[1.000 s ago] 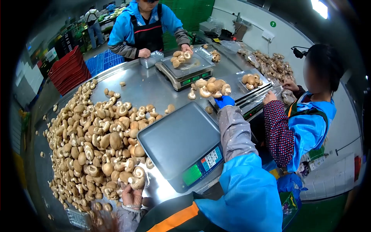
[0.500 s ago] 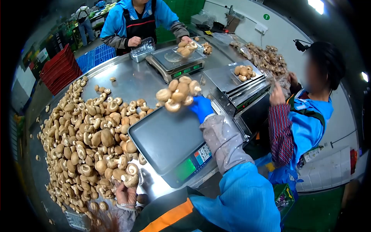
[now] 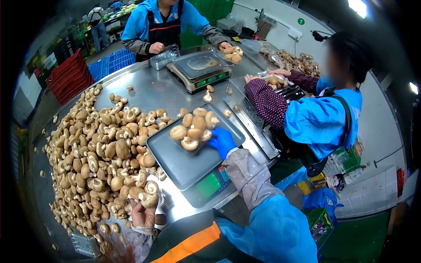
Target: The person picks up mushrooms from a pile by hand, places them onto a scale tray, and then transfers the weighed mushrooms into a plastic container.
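Note:
My right hand, in a blue glove, grips the right side of a clear tray heaped with mushrooms. This tray is on or just over the grey scale platform; contact is hard to tell. A green display glows at the scale's near side. Lower down, my bare left hand is curled around a clear tray with mushrooms, beside the large mushroom pile.
Across the table a co-worker stands behind a second scale. Another co-worker leans over a metal machine at the right. An empty clear tray lies at the lower left. Red crates are stacked beyond the table.
My right hand has lowered the mushroom tray toward the scale platform. The right co-worker has leaned in with both hands at a tray. The far co-worker's mushrooms have moved right, off the second scale.

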Demonstrator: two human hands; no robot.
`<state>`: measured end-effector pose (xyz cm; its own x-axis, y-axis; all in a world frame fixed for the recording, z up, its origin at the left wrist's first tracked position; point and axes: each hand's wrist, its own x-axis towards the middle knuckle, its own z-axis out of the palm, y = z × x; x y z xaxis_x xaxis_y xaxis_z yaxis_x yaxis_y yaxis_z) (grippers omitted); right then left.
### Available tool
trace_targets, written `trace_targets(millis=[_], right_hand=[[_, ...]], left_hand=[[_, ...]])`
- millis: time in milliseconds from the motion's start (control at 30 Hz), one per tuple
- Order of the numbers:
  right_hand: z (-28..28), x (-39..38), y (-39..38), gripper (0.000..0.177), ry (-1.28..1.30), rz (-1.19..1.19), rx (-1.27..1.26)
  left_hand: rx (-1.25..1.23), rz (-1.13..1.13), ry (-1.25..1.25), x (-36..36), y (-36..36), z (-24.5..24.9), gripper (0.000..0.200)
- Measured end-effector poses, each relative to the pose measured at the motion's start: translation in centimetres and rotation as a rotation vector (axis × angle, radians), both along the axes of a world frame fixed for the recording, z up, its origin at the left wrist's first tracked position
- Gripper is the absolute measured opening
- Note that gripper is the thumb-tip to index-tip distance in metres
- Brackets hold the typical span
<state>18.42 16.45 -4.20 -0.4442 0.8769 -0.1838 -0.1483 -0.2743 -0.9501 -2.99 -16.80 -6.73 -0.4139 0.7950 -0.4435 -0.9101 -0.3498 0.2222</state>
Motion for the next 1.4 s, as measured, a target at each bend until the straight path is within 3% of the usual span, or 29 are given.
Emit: trace_targets(millis=[133,200,267,367,400,467,500,600,633,733,933,1067,1133,1200,1333,1400], right_hand=[[2.1,1.5,0.2,0.026,-0.397,0.149,0.664],[-1.9,1.2,4.0,0.022,-0.129,0.005,0.297],[-2.1,1.9,5.9,0.022,-0.272,0.024,0.526],[-0.1,2.3,7.9,0.027,-0.357,0.009,0.590],[2.0,2.3,7.7,0.027,-0.437,-0.005,0.637],[0.9,3.0,10.6,0.028,-0.721,-0.053,0.885],[-1.2,3.4,12.6,0.025,-0.636,-0.060,0.793],[1.3,2.9,11.8,0.023,0.062,-0.241,-0.027],[1.3,3.0,11.5,0.024,0.003,-0.208,0.094],[2.2,3.0,10.8,0.024,0.137,-0.318,-0.145],[-1.5,4.8,11.6,0.023,-0.282,-0.123,0.432],[1.2,4.8,8.5,0.022,-0.476,-0.038,0.713],[-0.5,4.2,9.7,0.022,-0.068,-0.176,0.226],[3.0,3.2,7.9,0.023,0.132,-0.278,-0.167],[4.1,2.6,7.5,0.025,0.134,-0.319,-0.199],[3.1,3.2,8.1,0.025,0.113,-0.235,-0.072]], left_hand=[[0.001,0.023,0.007,0.1,-0.3,-0.1,0.053],[0.005,0.031,0.022,0.3,-0.3,0.3,0.054],[0.005,0.042,0.039,0.4,-0.3,0.5,0.053],[0.016,0.019,0.247,0.7,-0.5,0.4,0.051],[0.010,0.026,0.180,0.5,-0.7,-0.1,0.052],[0.000,0.036,0.046,-0.2,-0.9,-1.4,0.052],[-0.002,0.038,0.051,-0.3,-0.8,-1.2,0.052],[-0.022,0.068,0.048,0.1,-0.4,0.0,0.052],[-0.037,0.091,0.037,0.2,-0.2,0.5,0.053],[-0.037,0.078,0.119,0.3,-0.3,0.1,0.051],[-0.092,0.095,0.137,0.4,-0.1,-0.2,0.050],[-0.095,0.092,0.089,0.8,0.2,1.2,0.056],[-0.108,0.090,0.130,1.0,0.4,1.3,0.053],[-0.123,0.082,0.146,1.1,0.3,1.3,0.050],[-0.117,0.062,0.118,1.1,0.1,1.2,0.045],[-0.121,0.054,0.086,1.0,0.0,1.1,0.044]])
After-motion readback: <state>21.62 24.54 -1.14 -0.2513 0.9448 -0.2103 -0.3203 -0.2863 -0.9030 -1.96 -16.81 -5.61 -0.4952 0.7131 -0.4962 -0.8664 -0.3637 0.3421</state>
